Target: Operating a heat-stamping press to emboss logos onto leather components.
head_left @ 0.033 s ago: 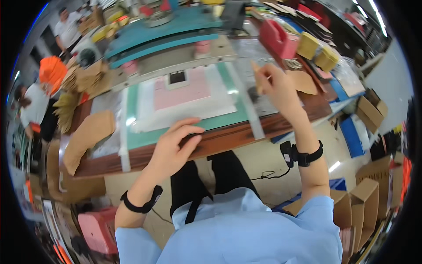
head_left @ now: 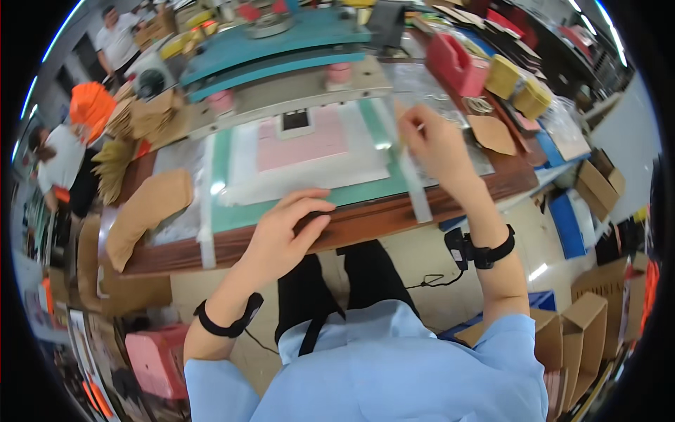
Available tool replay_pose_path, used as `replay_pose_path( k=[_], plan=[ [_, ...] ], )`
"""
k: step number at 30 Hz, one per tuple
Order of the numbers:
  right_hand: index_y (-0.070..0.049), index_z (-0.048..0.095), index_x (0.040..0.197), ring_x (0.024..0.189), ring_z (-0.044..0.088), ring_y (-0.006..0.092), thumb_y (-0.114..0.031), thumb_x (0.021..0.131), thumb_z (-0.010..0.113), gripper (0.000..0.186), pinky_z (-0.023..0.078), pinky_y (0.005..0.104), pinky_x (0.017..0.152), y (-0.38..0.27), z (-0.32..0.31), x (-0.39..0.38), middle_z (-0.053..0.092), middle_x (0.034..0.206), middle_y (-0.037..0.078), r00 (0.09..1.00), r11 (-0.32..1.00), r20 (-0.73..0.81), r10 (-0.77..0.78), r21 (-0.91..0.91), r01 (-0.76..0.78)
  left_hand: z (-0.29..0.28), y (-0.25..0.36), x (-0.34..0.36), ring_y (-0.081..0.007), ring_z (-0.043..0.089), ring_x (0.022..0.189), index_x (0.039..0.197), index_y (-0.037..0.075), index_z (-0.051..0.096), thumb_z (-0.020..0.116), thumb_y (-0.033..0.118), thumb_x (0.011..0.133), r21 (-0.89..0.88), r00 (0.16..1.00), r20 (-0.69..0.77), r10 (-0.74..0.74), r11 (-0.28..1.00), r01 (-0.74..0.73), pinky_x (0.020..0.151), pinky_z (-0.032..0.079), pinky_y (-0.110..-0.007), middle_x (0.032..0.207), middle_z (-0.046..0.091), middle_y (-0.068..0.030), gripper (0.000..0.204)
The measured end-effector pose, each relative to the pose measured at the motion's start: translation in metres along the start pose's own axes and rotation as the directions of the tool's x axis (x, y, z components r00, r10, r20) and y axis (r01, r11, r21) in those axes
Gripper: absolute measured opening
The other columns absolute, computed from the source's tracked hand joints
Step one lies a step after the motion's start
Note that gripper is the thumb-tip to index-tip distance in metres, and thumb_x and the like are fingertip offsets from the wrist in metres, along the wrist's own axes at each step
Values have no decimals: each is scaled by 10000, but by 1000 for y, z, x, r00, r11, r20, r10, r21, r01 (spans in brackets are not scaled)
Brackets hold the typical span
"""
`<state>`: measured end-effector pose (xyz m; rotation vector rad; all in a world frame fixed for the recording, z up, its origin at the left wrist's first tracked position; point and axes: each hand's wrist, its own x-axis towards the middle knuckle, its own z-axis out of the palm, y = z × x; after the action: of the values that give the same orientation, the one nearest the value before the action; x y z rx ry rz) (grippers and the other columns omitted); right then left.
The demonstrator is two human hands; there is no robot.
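My right hand point(head_left: 439, 148) is raised above the right side of the bench, fingers pinched round a thin tan piece point(head_left: 401, 121) that is blurred and mostly hidden. My left hand point(head_left: 292, 228) hovers at the bench's front edge, fingers bent, thumb apart, with nothing visible in it. Between and beyond the hands lies a green mat point(head_left: 369, 191) under a white sheet point(head_left: 246, 191). On that sheet are a pink rectangle point(head_left: 302, 149) and a small white-framed dark square point(head_left: 295, 121).
A press with a teal plate point(head_left: 281, 60) stands at the back. Curved tan pieces point(head_left: 151, 214) lie at left, and a rounded tan piece point(head_left: 492, 133) at right. A red holder point(head_left: 457, 67) and yellow blocks point(head_left: 503, 76) stand back right. Two people are at far left.
My right hand has moved slightly left with the tan piece. My left hand keeps its pose at the front edge. The whole view has shifted a little.
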<state>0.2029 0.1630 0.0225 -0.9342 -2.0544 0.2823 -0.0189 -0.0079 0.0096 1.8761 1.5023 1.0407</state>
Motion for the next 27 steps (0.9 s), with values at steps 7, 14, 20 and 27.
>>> replay_pose_path(
  k=[7,14,20,27],
  plan=[
    [0,577,943,813,614,308,-159,880,565,172,480,361,707,-64,56,-8,619,897,161,862,960,447,-240,239,143,-52,-15,-20,-311,531,1086,1100,38,570,604,148,854,391,998,23,63,918,-67,856,464,-367,1160,565,-144,271],
    [28,567,1090,1092,519,317,-167,889,539,281,420,380,931,-40,19,-22,558,1168,166,768,933,533,-356,148,329,-11,-9,-2,-335,455,1180,1212,-4,484,593,274,860,593,946,122,300,742,-312,979,383,-398,1272,475,-182,462],
    [49,535,1134,1116,505,331,-169,898,520,321,397,383,964,-36,38,-6,538,1200,187,661,834,549,-511,131,535,-10,-30,26,-347,406,1245,1293,-7,435,517,411,889,713,977,139,162,669,-212,1045,323,-404,1340,438,-194,588],
    [14,477,1241,1207,433,328,-238,945,438,391,333,385,1028,-37,84,27,460,1315,183,572,854,684,-453,148,500,-48,-56,41,-334,400,1259,1302,-2,436,476,448,902,736,990,120,72,663,-137,1068,292,-393,1357,429,-190,603]
  ],
)
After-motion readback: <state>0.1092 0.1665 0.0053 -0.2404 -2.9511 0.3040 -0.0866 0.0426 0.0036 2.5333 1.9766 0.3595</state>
